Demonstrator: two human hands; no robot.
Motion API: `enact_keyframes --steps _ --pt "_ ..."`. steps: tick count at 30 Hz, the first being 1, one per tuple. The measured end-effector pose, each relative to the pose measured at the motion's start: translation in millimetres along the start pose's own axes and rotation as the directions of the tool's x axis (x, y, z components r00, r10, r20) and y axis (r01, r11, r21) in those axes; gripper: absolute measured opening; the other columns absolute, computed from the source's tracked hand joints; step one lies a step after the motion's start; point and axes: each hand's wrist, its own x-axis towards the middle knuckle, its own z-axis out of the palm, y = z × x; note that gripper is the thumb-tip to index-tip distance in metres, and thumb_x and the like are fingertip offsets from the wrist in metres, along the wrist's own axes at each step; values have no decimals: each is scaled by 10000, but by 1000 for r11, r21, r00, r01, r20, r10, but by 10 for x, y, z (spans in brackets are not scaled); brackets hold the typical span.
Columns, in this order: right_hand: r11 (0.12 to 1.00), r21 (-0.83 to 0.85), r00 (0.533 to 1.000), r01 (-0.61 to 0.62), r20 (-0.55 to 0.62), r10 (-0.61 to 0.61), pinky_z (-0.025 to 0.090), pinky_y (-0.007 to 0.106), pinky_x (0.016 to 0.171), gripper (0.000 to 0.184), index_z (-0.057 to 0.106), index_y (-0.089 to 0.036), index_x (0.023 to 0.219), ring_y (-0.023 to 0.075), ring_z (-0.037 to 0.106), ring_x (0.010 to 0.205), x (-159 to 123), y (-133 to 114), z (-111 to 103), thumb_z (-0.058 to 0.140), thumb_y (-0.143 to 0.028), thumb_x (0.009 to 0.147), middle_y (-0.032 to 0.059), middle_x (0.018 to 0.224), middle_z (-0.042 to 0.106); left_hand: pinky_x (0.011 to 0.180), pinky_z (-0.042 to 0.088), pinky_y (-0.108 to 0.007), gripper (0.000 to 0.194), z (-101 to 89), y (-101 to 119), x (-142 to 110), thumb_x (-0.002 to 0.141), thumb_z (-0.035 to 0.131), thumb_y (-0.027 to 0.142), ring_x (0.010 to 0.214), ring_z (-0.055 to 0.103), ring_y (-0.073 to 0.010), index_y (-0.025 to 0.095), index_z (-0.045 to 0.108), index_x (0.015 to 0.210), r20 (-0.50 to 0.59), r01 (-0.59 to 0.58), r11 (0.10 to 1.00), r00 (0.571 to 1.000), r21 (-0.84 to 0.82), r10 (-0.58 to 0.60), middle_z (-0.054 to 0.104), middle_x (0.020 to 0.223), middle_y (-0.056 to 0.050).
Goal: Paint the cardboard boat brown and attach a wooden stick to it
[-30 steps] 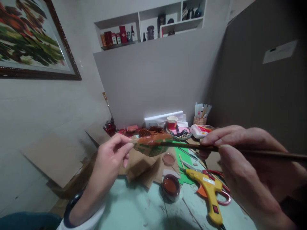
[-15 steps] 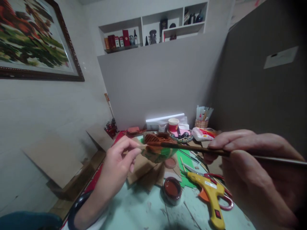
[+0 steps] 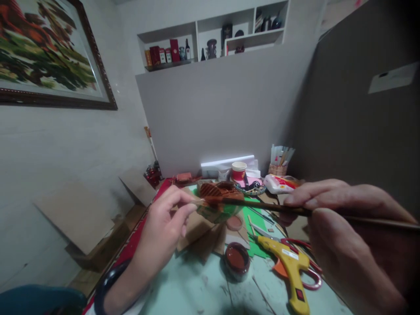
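Observation:
My left hand (image 3: 166, 227) pinches the edge of a small cardboard piece (image 3: 219, 209) painted red-brown over green print, held up above the table. My right hand (image 3: 348, 236) grips a long thin brown paintbrush (image 3: 282, 209). The brush tip lies on the top edge of the piece near my left fingertips. Directly below, on the pale green table (image 3: 193, 288), stands an open jar of red-brown paint (image 3: 236, 260), with its lid (image 3: 235, 222) just beyond it.
A yellow glue gun (image 3: 290, 271) lies over red-handled scissors (image 3: 308, 275) at the right. Brown cardboard scraps (image 3: 200, 234), green paper (image 3: 256, 218), a red paper cup (image 3: 238, 170), a plate of bits (image 3: 251, 188) and a stick holder (image 3: 278, 164) crowd the back. Grey panels wall in the table.
The painted piece and my left hand have shifted slightly right and up. The brush tip has slid left along the top edge toward my left fingers.

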Motion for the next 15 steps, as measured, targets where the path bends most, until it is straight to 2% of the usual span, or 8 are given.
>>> enact_keyframes --steps 3,8,10,15 --pt "1000 -7 1000 19 -1 -19 572 490 784 96 653 -237 890 279 667 796 12 -37 -11 631 -150 856 94 903 652 438 396 -185 161 4 -15 -3 914 601 247 486 486 -38 210 662 769 -19 -30 998 999 54 31 494 763 59" --pt "999 -18 998 47 31 -46 577 437 719 100 657 -241 891 272 664 835 20 -46 21 622 -151 865 87 874 648 443 376 -209 190 20 -7 -15 923 565 201 507 470 -54 204 639 748 -44 -112 971 991 212 124 510 768 45" --pt "998 -9 998 55 19 -55 596 446 677 42 658 -259 868 288 670 826 16 -32 22 684 -228 879 79 841 640 446 377 -213 191 27 1 -17 928 557 198 516 472 -58 204 634 753 -42 -127 964 989 233 140 517 784 40" --pt "995 -2 992 97 -77 -97 616 454 559 206 654 -281 806 321 683 774 13 23 13 807 -417 824 72 783 607 458 383 -220 184 28 1 -15 933 552 207 530 476 -66 207 645 773 -46 -115 962 990 246 130 519 792 35"
